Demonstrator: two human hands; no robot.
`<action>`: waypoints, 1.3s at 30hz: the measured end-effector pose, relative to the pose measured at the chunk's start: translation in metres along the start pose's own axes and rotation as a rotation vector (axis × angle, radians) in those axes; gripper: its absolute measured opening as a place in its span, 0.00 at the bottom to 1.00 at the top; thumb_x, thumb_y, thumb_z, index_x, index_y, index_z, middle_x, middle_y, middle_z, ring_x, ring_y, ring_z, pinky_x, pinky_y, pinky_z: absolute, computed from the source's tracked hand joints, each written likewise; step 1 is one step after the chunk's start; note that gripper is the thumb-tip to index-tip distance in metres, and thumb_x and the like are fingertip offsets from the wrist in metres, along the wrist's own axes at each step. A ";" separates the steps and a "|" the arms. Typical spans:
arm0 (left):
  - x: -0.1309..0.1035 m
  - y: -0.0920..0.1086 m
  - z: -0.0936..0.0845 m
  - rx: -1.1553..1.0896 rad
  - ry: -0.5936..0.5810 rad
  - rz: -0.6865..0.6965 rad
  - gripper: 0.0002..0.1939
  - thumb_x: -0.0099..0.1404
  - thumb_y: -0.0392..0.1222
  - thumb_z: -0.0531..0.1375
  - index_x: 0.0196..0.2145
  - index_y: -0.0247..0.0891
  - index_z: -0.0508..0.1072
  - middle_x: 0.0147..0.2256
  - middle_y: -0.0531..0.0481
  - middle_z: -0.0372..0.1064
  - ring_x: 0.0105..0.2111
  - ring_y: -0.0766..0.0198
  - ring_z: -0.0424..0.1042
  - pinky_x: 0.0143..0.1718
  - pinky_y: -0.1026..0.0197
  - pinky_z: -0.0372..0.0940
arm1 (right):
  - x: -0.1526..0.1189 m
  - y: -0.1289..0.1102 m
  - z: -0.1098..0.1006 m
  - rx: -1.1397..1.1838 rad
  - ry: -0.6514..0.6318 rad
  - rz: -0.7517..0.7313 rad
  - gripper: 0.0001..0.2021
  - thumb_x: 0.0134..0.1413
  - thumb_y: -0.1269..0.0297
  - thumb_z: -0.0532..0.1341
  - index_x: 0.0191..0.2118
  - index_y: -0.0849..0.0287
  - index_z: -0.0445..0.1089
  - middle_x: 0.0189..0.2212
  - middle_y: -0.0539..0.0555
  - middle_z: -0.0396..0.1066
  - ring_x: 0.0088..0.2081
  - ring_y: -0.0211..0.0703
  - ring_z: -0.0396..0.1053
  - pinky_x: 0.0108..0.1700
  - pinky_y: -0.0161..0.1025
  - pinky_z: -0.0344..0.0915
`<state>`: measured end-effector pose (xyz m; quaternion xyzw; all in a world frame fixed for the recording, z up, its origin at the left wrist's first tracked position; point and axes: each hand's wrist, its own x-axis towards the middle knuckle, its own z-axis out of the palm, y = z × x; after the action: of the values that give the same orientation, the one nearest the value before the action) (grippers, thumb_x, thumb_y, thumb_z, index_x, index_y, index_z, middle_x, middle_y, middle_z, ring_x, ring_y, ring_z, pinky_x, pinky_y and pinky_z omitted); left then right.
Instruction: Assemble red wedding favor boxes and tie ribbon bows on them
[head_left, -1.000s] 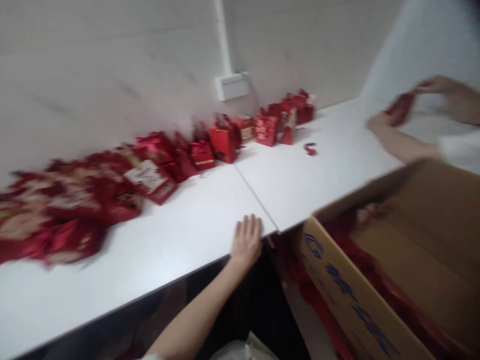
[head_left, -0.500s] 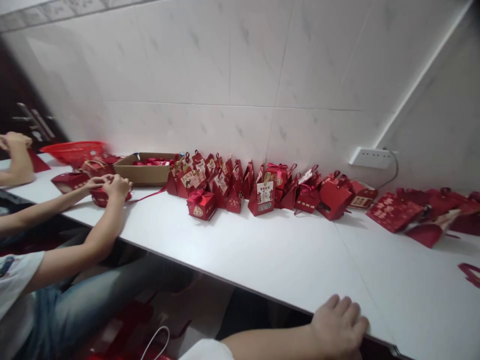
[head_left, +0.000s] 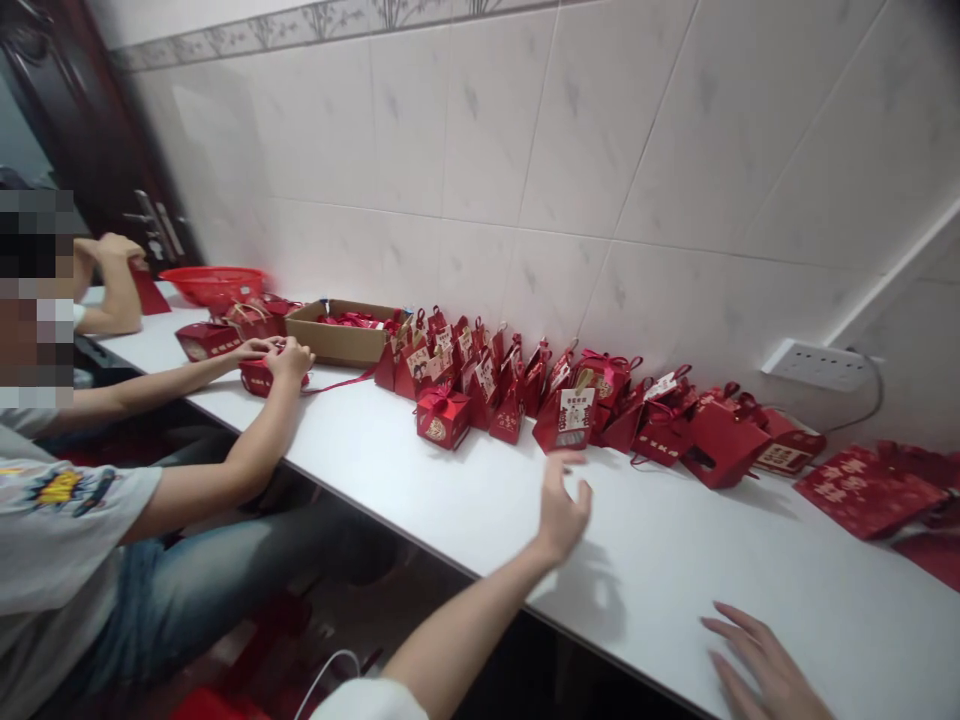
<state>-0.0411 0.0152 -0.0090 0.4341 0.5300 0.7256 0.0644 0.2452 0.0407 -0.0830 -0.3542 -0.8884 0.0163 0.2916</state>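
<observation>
My left hand [head_left: 564,508] is raised over the white table [head_left: 450,500], fingers apart and curved, holding nothing. Its fingertips are just in front of a red gift box with a white label [head_left: 567,418]; whether they touch it I cannot tell. At the lower right, my right hand [head_left: 765,665] has its fingers spread over the table and nothing in them. Left of my left hand stands a small red box with a bow [head_left: 443,416]. Red bags and boxes with ribbon loops [head_left: 726,437] stand in a row along the wall.
At the left, a person's hands [head_left: 277,355] work at a red box with a ribbon. Behind are a cardboard box [head_left: 337,345] of red items and a red basin [head_left: 214,285]. Another person's arm [head_left: 116,290] is farther back. A power strip [head_left: 821,367] is on the wall.
My left hand has lifted from the table edge and reached forward to the boxes, its fingers opening. My right hand has come into view. The camera has turned left.
</observation>
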 end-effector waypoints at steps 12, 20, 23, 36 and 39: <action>0.124 -0.070 -0.165 0.371 0.523 -0.171 0.26 0.53 0.39 0.60 0.49 0.36 0.57 0.52 0.39 0.56 0.57 0.51 0.55 0.60 0.48 0.49 | 0.023 -0.063 0.069 -0.239 0.341 -0.048 0.16 0.62 0.60 0.45 0.35 0.59 0.67 0.33 0.57 0.73 0.34 0.44 0.74 0.35 0.41 0.70; 0.100 -0.100 -0.153 0.701 0.297 -0.401 0.50 0.49 0.52 0.65 0.61 0.39 0.40 0.62 0.34 0.45 0.63 0.45 0.46 0.59 0.38 0.48 | 0.028 -0.069 0.064 -0.261 0.349 -0.076 0.14 0.62 0.61 0.45 0.34 0.58 0.66 0.33 0.56 0.73 0.34 0.43 0.73 0.35 0.39 0.69; 0.105 -0.103 -0.146 0.719 0.276 -0.410 0.52 0.48 0.52 0.66 0.61 0.37 0.39 0.62 0.33 0.45 0.64 0.45 0.44 0.60 0.41 0.47 | 0.028 -0.072 0.062 -0.240 0.346 -0.054 0.14 0.62 0.62 0.45 0.34 0.58 0.66 0.32 0.56 0.73 0.34 0.43 0.73 0.36 0.40 0.69; 0.054 -0.069 -0.147 0.647 -0.053 -0.429 0.49 0.45 0.48 0.66 0.59 0.41 0.44 0.59 0.39 0.54 0.58 0.46 0.58 0.58 0.44 0.52 | 0.016 -0.066 0.062 -0.118 0.320 0.134 0.20 0.63 0.57 0.45 0.32 0.59 0.71 0.35 0.58 0.75 0.37 0.48 0.74 0.35 0.41 0.70; 0.019 -0.050 -0.138 0.510 -0.233 -0.429 0.52 0.42 0.45 0.67 0.60 0.40 0.45 0.57 0.39 0.58 0.55 0.45 0.62 0.58 0.44 0.53 | 0.015 -0.066 0.063 -0.110 0.302 0.135 0.21 0.63 0.55 0.45 0.32 0.59 0.72 0.36 0.58 0.75 0.38 0.49 0.73 0.37 0.43 0.70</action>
<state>-0.1673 -0.0511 -0.0482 0.3949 0.7624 0.4854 0.1650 0.1623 0.0121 -0.1117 -0.4271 -0.8081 -0.0663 0.4002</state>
